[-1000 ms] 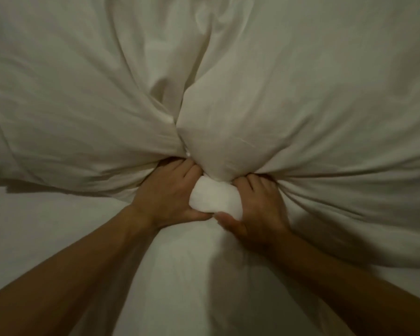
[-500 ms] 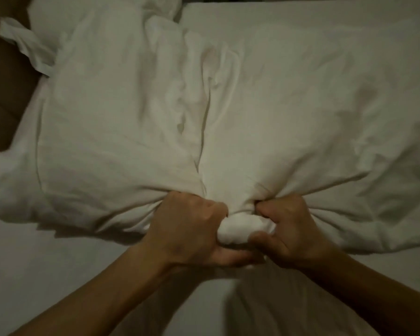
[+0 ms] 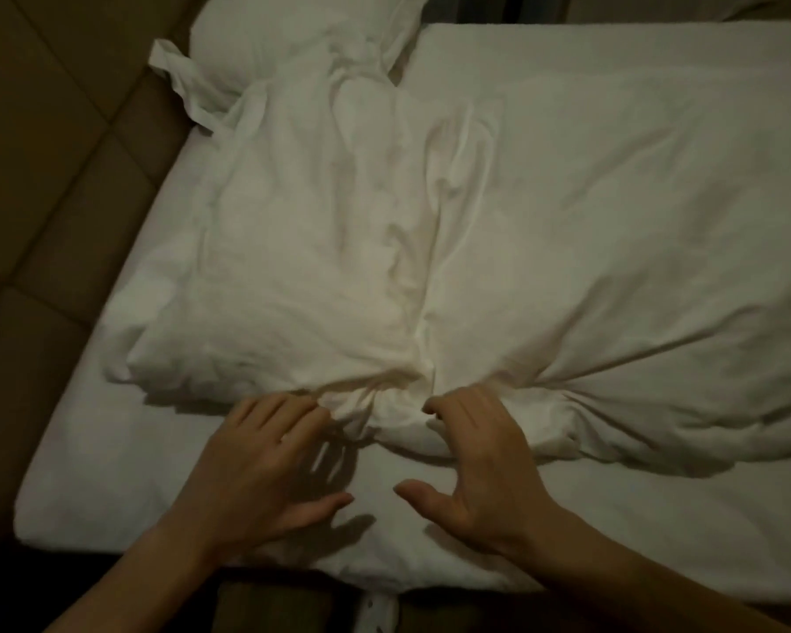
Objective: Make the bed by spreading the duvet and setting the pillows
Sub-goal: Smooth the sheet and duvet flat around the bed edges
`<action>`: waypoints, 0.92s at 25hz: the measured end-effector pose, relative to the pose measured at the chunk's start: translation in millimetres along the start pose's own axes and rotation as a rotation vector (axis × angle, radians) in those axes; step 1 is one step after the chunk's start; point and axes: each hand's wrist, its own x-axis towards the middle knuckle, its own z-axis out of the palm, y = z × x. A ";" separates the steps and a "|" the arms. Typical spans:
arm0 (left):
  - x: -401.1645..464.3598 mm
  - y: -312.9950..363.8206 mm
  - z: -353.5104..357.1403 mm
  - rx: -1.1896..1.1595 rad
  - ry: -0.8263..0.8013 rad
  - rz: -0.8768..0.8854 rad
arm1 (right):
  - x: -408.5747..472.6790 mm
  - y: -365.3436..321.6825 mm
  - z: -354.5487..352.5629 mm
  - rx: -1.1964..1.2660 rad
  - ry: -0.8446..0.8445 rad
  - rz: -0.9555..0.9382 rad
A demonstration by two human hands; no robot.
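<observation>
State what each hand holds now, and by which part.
Nothing is held. The left hand and right hand are open beside the duvet's bunched edge.

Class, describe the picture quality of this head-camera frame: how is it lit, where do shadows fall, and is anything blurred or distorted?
Head view: dim, warm light, dull whites; the left hand casts a dark finger shadow on the sheet beside it; the duvet shows soft crease shading; the right hand is slightly soft; wide-angle bending curves the bed edges; no glare.
</observation>
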 end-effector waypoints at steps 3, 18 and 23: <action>-33.8 -47.4 -0.7 0.075 -0.020 -0.089 | 21.1 -41.1 45.4 0.097 -0.016 -0.030; 49.7 -175.4 93.3 0.111 0.069 0.242 | 120.5 -17.5 176.6 -0.342 0.015 0.182; 21.7 -157.5 55.0 -0.064 0.225 0.076 | 113.3 -57.2 144.3 -0.174 -0.031 0.154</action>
